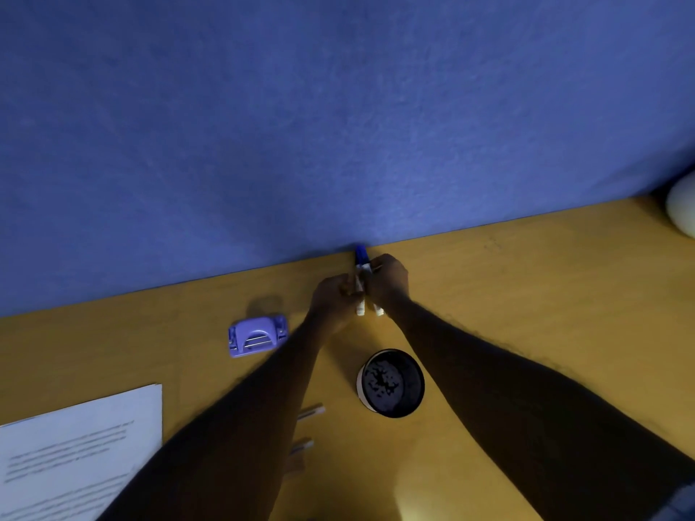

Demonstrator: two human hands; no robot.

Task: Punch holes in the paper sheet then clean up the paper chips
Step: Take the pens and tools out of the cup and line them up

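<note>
Both bare forearms run up from the bottom edge and converge near the middle of the desk, where the left hand (333, 300) and the right hand (387, 282) meet, almost touching, around a small bundle of markers (361, 285). Each hand is curled closed on the bundle: the left wraps the white barrels from the left side, the right presses in from the right with its fingers bent over the top. A blue cap (360, 254) sticks out beyond the knuckles, close to the foot of the blue partition (338, 107), and two pale barrel ends (370, 310) poke out below the hands toward the camera. How many markers are gripped cannot be told. The wooden desk (526, 295) is yellowish and dimly lit, with the felt-like partition standing along its far edge and filling the upper half of the view. A lilac hole punch (257, 335) sits on the desk to the left of the left wrist, apart from both hands. The paper sheet (75, 445), white with blurred lines of print, lies at the lower left corner, well apart from the punch and partly cut off by the frame. A round black cup (391, 383) with a pale rim stands between the two forearms, nearer the right one. Two more pens (308, 426) lie beside the left forearm, partly hidden under it. A pale rounded object (682, 208) shows at the right edge.
</note>
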